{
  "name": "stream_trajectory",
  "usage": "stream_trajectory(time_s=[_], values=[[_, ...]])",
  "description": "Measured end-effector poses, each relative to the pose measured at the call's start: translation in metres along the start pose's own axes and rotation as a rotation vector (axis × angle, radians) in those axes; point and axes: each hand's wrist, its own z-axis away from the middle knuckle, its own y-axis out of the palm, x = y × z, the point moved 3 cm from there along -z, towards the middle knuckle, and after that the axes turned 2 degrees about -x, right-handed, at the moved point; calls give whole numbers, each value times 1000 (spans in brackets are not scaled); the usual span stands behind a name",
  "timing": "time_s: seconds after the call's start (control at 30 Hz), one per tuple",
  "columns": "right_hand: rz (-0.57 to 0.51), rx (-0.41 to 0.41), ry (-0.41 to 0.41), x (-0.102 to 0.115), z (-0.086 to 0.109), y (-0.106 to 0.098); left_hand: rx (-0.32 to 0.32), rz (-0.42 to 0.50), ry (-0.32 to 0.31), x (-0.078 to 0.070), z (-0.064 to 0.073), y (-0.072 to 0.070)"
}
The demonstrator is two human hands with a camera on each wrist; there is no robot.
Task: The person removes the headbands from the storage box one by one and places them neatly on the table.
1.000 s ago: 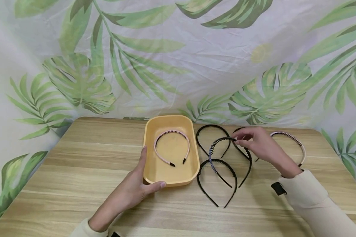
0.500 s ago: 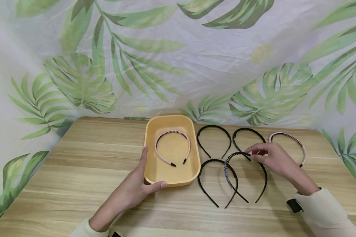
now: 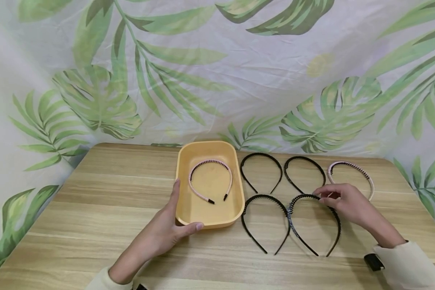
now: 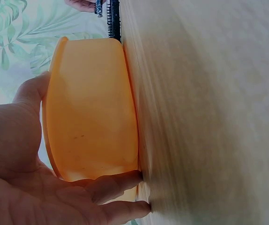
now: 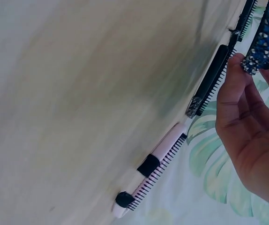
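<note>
A black headband (image 3: 291,220) with blue and silver beads on its outer side (image 5: 265,40) is pinched at its top by the thumb and fingers of my right hand (image 3: 344,202). Its two ends point toward me, close over the table at the front of the group. My left hand (image 3: 162,229) holds the near left corner of a yellow plastic box (image 3: 210,216), thumb across the near rim and fingers along the left side. Inside the box lies a pink headband (image 3: 211,161) with black tips.
Right of the box, a plain black headband (image 3: 262,154), another black one (image 3: 305,158) and a pink one (image 3: 349,164) lie along the back. One more black headband (image 3: 264,196) lies in front, beside the held one. A leaf-print cloth (image 3: 188,80) hangs behind the wooden table (image 3: 94,193).
My right hand has carried the beaded headband right and toward me, from over the other headbands to the right of the front black one. My left hand and the box have stayed put.
</note>
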Motion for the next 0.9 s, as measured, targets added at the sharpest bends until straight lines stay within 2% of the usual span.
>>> stream_trajectory(time_s=[0.9], values=[[49,50,8,-11,0,2,-7,8,11,0,0,0]])
